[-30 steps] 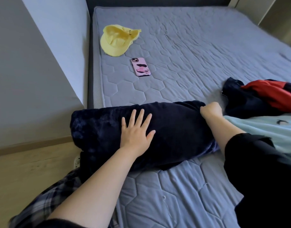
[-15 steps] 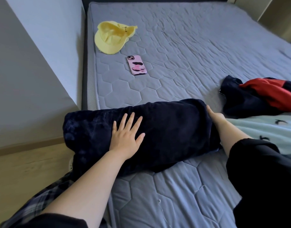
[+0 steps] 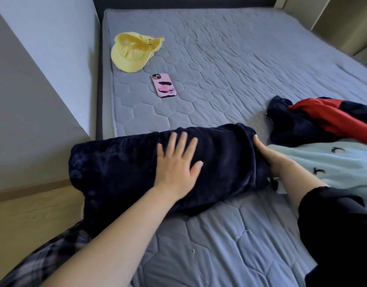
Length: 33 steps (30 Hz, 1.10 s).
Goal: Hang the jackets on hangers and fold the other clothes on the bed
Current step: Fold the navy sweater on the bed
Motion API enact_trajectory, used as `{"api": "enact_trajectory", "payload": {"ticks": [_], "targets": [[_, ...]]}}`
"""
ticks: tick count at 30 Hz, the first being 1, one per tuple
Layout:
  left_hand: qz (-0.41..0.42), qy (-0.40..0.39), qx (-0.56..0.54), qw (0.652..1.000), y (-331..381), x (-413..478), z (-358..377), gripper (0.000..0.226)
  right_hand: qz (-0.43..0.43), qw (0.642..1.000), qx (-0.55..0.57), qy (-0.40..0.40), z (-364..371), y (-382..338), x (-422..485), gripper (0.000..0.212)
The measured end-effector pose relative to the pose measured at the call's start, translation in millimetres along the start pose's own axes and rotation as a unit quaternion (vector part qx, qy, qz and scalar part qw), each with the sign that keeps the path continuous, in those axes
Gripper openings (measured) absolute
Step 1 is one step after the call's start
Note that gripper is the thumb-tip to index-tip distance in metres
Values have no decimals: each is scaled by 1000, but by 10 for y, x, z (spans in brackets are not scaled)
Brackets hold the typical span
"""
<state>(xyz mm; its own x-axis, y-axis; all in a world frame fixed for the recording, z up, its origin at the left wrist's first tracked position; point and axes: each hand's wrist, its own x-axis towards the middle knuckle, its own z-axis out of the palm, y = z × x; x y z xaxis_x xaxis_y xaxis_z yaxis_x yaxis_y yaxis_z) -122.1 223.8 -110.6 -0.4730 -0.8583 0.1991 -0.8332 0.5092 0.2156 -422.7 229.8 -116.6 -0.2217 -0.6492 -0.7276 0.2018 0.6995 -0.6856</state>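
Navy fleece garment (image 3: 120, 168) lies folded in a thick bundle at the near-left edge of the bed (image 3: 251, 59). Left hand (image 3: 176, 164), flat with fingers spread, presses its top, likely pinning the fold. Right hand (image 3: 271, 160), fingers straight, pushes against the 3 o'clock end, probably squaring it. Pale blue garment (image 3: 327, 160) touches at 3 o'clock; red-and-navy garment (image 3: 323, 119) at 2; phone (image 3: 164, 85) at 12; yellow cap (image 3: 132, 52) at 11.

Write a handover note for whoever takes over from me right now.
Left hand flat on the folded navy fleece, at the near left edge of the mattress.
Right hand presses its right end, fingers straight.
Done: fleece looks folded.
To do: red-and-navy jacket and light blue garment lie crumpled to the right; no hanger in view.
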Motion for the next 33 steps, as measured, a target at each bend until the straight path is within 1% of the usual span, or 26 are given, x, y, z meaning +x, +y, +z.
{"api": "enact_trajectory", "payload": {"ticks": [1,3,4,7,9,11,12,13,14,15,16,18,19,20,21,23,24,27,30,33], "targets": [[9,-47,7,999,93,-12,69,71,-11,1000,10,-8,-19,34,-5,81],[-6,-149,35,988,171,-52,263,68,-28,999,29,-17,4,91,-32,76],[-15,-171,42,984,165,-61,344,66,-29,999,23,-9,36,107,-65,72],[-27,-185,51,981,121,-11,463,64,-25,999,-31,8,129,90,-153,35],[-26,-209,58,976,112,50,454,64,-26,999,-45,4,178,31,-220,21],[-24,-226,54,972,106,88,397,63,-44,997,-56,-12,234,-84,-310,18],[-23,-230,32,972,87,97,355,62,-55,996,-61,-22,265,-144,-358,19],[-23,-229,-12,973,53,95,304,61,-68,995,-62,-28,299,-201,-410,19],[-29,-224,-82,971,10,84,242,59,-85,994,-60,-34,342,-262,-465,18],[-46,-213,-174,960,-38,59,173,57,-103,992,-59,-38,402,-323,-527,18],[-73,-199,-274,938,-80,19,98,55,-123,990,-66,-39,479,-383,-595,18],[-153,-166,-449,864,-159,-84,-43,50,-157,982,-100,-16,666,-518,-740,16],[-190,-153,-508,826,-191,-139,-115,46,-169,979,-118,5,763,-593,-812,13],[-216,-139,-543,800,-225,-191,-185,43,-180,974,-132,28,854,-677,-885,11],[-225,-124,-553,792,-270,-241,-240,40,-193,970,-140,54,924,-760,-955,9],[-212,-108,-538,809,-371,-316,-333,38,-227,958,-139,112,1005,-922,-1078,10],[-201,-112,-544,807,-404,-349,-363,39,-243,952,-128,136,1024,-985,-1129,12],[-161,-148,-611,761,-312,-428,-407,40,-281,942,-87,161,1131,-1091,-1271,19],[-151,-174,-642,731,-37,-341,-446,34,-317,928,-104,164,1320,-1157,-1429,16],[-146,-217,-666,699,234,-117,-495,32,-357,904,-127,199,1344,-1292,-1580,14]]}}
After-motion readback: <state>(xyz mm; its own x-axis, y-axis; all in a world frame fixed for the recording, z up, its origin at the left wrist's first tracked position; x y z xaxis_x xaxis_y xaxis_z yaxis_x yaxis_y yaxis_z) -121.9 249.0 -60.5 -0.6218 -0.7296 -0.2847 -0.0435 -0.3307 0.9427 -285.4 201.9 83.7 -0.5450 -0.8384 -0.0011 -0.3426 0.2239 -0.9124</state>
